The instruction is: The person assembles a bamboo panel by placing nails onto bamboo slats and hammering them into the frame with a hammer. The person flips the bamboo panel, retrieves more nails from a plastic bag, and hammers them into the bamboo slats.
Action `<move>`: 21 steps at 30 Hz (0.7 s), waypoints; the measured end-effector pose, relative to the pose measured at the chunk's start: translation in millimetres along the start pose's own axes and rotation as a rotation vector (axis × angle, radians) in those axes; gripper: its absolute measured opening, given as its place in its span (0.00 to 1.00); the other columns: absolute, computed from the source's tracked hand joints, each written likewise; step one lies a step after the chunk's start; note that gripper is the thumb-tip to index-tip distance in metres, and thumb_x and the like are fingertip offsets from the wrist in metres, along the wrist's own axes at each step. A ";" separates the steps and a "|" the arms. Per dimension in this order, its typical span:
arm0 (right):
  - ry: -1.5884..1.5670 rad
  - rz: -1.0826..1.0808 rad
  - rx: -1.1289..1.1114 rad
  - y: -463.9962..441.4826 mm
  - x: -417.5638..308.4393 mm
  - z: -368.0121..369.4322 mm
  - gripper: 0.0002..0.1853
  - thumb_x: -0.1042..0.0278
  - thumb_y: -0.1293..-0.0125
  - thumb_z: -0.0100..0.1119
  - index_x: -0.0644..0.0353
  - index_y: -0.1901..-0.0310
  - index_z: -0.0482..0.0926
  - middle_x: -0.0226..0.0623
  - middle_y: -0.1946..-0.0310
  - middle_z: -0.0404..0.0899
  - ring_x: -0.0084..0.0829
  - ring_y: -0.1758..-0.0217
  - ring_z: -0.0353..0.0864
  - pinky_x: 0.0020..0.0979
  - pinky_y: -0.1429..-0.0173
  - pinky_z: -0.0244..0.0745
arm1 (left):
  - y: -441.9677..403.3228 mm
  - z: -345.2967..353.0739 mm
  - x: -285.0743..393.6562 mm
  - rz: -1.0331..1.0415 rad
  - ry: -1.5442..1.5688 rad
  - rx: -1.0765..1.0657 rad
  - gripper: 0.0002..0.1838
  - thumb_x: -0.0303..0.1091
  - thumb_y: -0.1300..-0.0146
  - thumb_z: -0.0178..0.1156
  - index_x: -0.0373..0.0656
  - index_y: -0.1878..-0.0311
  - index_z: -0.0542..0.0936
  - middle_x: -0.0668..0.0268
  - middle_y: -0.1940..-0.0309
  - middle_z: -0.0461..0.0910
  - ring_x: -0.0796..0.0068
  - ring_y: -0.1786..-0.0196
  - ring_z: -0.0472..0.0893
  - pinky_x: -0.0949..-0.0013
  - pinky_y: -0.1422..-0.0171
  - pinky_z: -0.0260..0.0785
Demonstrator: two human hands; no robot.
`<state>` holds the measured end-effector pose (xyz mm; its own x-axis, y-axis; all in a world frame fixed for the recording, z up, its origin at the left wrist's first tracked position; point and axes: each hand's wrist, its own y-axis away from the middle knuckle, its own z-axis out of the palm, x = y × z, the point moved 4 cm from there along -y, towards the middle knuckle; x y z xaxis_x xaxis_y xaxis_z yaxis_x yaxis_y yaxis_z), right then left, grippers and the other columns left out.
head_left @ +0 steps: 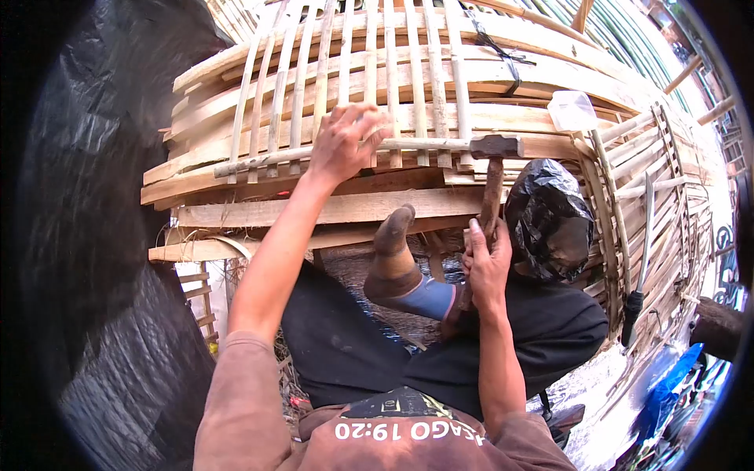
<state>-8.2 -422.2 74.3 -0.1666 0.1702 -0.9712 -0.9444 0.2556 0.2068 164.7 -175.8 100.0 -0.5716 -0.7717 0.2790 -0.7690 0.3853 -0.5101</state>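
Observation:
My right hand (488,263) is wrapped round the wooden handle of a hammer (492,188). The hammer stands upright, its dark metal head (496,147) by the right end of a pale crossbar stick (428,144). Over that crossbar is my left hand (345,141), fingers apart and partly curled, a little blurred. Whether it touches the stick I cannot tell. Several thin slats (390,78) run away from me side by side, their near ends at the crossbar, forming a rack-like frame.
Stacked wooden boards (314,213) lie under the slats. A black plastic bag (550,216) sits by my right knee, near a white plastic container (572,110). Farther right, a long blade with a black handle (631,310) leans against woven bamboo panels (660,180). Black sheeting (102,235) hangs at left.

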 end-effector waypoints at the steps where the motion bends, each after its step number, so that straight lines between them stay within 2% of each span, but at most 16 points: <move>1: -0.001 -0.018 0.036 -2.1 -1.0 -3.0 0.09 0.64 0.24 0.57 0.56 0.54 0.68 0.23 0.77 0.65 0.12 0.84 0.59 0.18 0.83 0.55 | -1.4 4.2 -0.4 -0.072 -0.009 0.128 0.23 0.54 0.29 0.58 0.51 0.38 0.79 0.63 0.40 0.77 0.59 0.34 0.71 0.55 0.29 0.59; 2: -0.002 -0.034 0.076 -3.1 -1.4 -7.3 0.09 0.64 0.24 0.56 0.56 0.55 0.68 0.23 0.77 0.65 0.12 0.85 0.59 0.19 0.83 0.55 | -1.6 11.4 -0.5 -0.080 -0.004 0.126 0.23 0.54 0.29 0.58 0.51 0.38 0.79 0.63 0.40 0.77 0.59 0.34 0.71 0.55 0.29 0.59; 3: 0.005 -0.031 0.077 -4.0 -1.1 -11.0 0.09 0.64 0.24 0.56 0.56 0.55 0.68 0.23 0.77 0.65 0.12 0.85 0.59 0.19 0.83 0.55 | -3.0 15.6 -1.1 -0.152 -0.134 0.122 0.24 0.55 0.28 0.55 0.52 0.37 0.78 0.63 0.39 0.76 0.59 0.33 0.69 0.52 0.28 0.57; 4: 0.159 -0.126 0.110 -4.4 -5.4 -16.3 0.10 0.63 0.24 0.56 0.59 0.51 0.69 0.27 0.74 0.70 0.17 0.80 0.65 0.23 0.77 0.62 | -3.5 18.1 -2.7 -0.225 -0.263 0.116 0.25 0.56 0.27 0.52 0.52 0.36 0.77 0.63 0.37 0.74 0.58 0.32 0.68 0.49 0.27 0.56; 5: 0.316 -0.222 0.139 -4.7 -10.2 -20.8 0.13 0.63 0.24 0.56 0.63 0.47 0.70 0.31 0.70 0.75 0.23 0.75 0.72 0.27 0.70 0.69 | -4.2 20.7 -6.3 -0.260 -0.215 0.059 0.25 0.56 0.25 0.47 0.57 0.33 0.74 0.62 0.31 0.70 0.56 0.27 0.63 0.43 0.25 0.51; 6: 0.473 -0.320 0.166 -3.9 -19.3 -20.0 0.16 0.63 0.24 0.56 0.66 0.43 0.72 0.36 0.67 0.80 0.28 0.71 0.78 0.31 0.64 0.76 | -4.1 22.0 -8.4 -0.268 -0.208 0.060 0.25 0.56 0.25 0.47 0.57 0.33 0.74 0.62 0.31 0.70 0.56 0.27 0.63 0.43 0.25 0.51; 7: 0.542 -0.338 0.178 2.5 -32.2 -15.7 0.18 0.67 0.25 0.57 0.67 0.40 0.70 0.45 0.61 0.84 0.37 0.62 0.83 0.36 0.53 0.78 | -3.5 25.0 -9.2 -0.260 -0.271 0.013 0.25 0.56 0.25 0.46 0.60 0.31 0.73 0.62 0.30 0.68 0.56 0.25 0.61 0.42 0.24 0.49; 8: 0.546 -0.334 0.181 2.6 -33.5 -14.5 0.18 0.67 0.25 0.57 0.67 0.40 0.70 0.45 0.61 0.84 0.37 0.62 0.83 0.36 0.53 0.78 | -3.7 27.9 -9.7 -0.248 -0.336 -0.035 0.24 0.56 0.25 0.45 0.63 0.30 0.72 0.61 0.28 0.67 0.56 0.23 0.59 0.42 0.22 0.48; 9: 0.621 -0.422 0.176 2.5 -37.3 -11.1 0.18 0.68 0.26 0.57 0.66 0.40 0.71 0.47 0.61 0.84 0.40 0.62 0.84 0.36 0.54 0.78 | -5.8 27.8 -10.0 -0.294 -0.305 -0.106 0.24 0.54 0.24 0.43 0.67 0.29 0.70 0.61 0.26 0.64 0.55 0.21 0.56 0.40 0.21 0.45; 10: 0.695 -0.511 0.169 2.7 -40.8 -6.9 0.17 0.69 0.27 0.58 0.65 0.41 0.71 0.50 0.62 0.83 0.42 0.61 0.85 0.36 0.55 0.78 | -6.9 24.5 -8.1 -0.294 -0.304 -0.108 0.24 0.54 0.24 0.43 0.67 0.29 0.70 0.61 0.26 0.64 0.55 0.21 0.56 0.40 0.21 0.45; 11: 0.765 -0.517 0.157 2.8 -41.9 -2.7 0.18 0.70 0.29 0.60 0.62 0.40 0.72 0.52 0.61 0.83 0.50 0.59 0.86 0.37 0.55 0.79 | -7.1 22.3 -5.7 -0.305 -0.319 -0.144 0.24 0.53 0.24 0.43 0.67 0.29 0.70 0.60 0.27 0.65 0.55 0.21 0.56 0.40 0.21 0.46; 12: 0.826 -0.573 0.140 1.9 -39.4 0.7 0.20 0.71 0.31 0.62 0.58 0.39 0.72 0.51 0.60 0.83 0.54 0.58 0.85 0.41 0.56 0.79 | -7.1 22.7 -3.5 -0.312 -0.332 -0.180 0.24 0.52 0.25 0.43 0.67 0.29 0.70 0.60 0.27 0.66 0.55 0.21 0.57 0.39 0.22 0.46; 14: 0.930 -0.648 0.118 -0.1 -31.2 6.1 0.23 0.72 0.34 0.62 0.55 0.38 0.73 0.49 0.59 0.83 0.54 0.59 0.84 0.46 0.59 0.79 | -6.4 21.9 -1.5 -0.280 -0.310 -0.152 0.23 0.49 0.26 0.45 0.66 0.30 0.71 0.61 0.29 0.68 0.55 0.22 0.59 0.39 0.23 0.48; 15: 1.000 -0.598 0.090 1.9 -30.9 10.1 0.27 0.72 0.37 0.63 0.53 0.35 0.72 0.46 0.58 0.81 0.52 0.61 0.84 0.48 0.62 0.78 | -6.3 20.1 -1.4 -0.257 -0.292 -0.123 0.23 0.47 0.27 0.46 0.64 0.31 0.72 0.61 0.31 0.70 0.54 0.23 0.61 0.39 0.25 0.50; 19: 1.132 -0.674 0.017 11.3 -32.3 26.1 0.36 0.74 0.43 0.65 0.48 0.29 0.69 0.39 0.67 0.75 0.45 0.71 0.81 0.44 0.69 0.77 | -4.3 19.7 -0.7 -0.241 -0.299 -0.056 0.22 0.44 0.28 0.48 0.63 0.32 0.74 0.62 0.31 0.72 0.55 0.24 0.62 0.42 0.24 0.51; 21: 1.125 -0.650 0.019 15.5 -42.6 31.8 0.34 0.73 0.40 0.65 0.49 0.30 0.70 0.41 0.65 0.77 0.47 0.68 0.81 0.45 0.67 0.76 | -5.5 21.0 -3.1 -0.214 -0.318 -0.049 0.22 0.44 0.28 0.48 0.64 0.33 0.75 0.62 0.31 0.71 0.55 0.24 0.62 0.43 0.24 0.52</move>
<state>-6.7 -395.2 122.6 0.1635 -0.8743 -0.4570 -0.9389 0.0043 -0.3441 176.7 -186.2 84.8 -0.2848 -0.9529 0.1045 -0.8785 0.2159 -0.4262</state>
